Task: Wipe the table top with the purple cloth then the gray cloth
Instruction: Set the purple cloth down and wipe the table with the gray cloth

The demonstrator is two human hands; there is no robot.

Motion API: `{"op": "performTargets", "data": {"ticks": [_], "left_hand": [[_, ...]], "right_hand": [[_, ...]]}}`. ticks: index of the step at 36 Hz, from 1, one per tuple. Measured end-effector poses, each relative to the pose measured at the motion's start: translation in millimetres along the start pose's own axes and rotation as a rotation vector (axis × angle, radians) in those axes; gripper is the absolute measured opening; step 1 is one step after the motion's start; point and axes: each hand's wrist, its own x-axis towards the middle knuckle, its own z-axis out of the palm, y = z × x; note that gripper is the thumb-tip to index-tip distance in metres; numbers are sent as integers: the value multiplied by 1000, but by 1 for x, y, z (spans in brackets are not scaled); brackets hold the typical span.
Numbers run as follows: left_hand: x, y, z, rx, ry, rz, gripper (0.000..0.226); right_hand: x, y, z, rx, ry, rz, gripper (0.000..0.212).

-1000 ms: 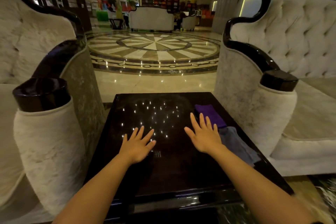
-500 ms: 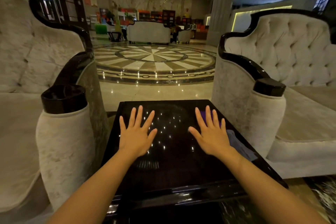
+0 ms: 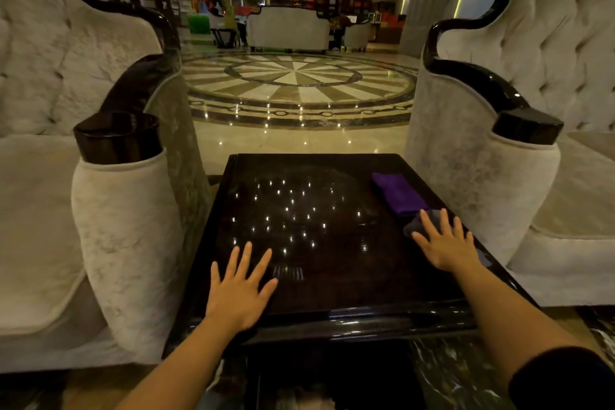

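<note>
A dark glossy table top (image 3: 319,216) lies in front of me between two armchairs. A folded purple cloth (image 3: 399,193) rests on its far right side. Just nearer than it lies a gray cloth (image 3: 412,226), mostly hidden under my right hand (image 3: 446,243), which lies flat over it with fingers spread. My left hand (image 3: 239,286) is flat on the table near the front left edge, fingers apart and holding nothing.
A cream velvet armchair's arm (image 3: 123,210) stands close on the table's left, and another chair's arm (image 3: 482,183) close on the right. Beyond the table's far edge is polished marble floor (image 3: 299,140), with sofas farther back.
My right hand has slid right and nearer, off the purple cloth and over the gray one. My left hand has drawn back toward the front edge. The purple cloth now shows fully.
</note>
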Motion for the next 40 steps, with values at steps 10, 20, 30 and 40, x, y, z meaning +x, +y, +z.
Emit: {"op": "performTargets", "data": {"ticks": [10, 20, 30, 40], "left_hand": [[6, -5, 6, -27, -32, 1, 58], [6, -5, 5, -23, -51, -4, 58], [3, -4, 3, -49, -50, -6, 58], [3, -2, 4, -40, -48, -17, 58]], "right_hand": [[21, 15, 15, 60, -26, 6, 56], [16, -7, 27, 38, 0, -95, 51], [-41, -80, 53, 1, 83, -417, 47], [-124, -133, 63, -68, 335, -759, 46]]}}
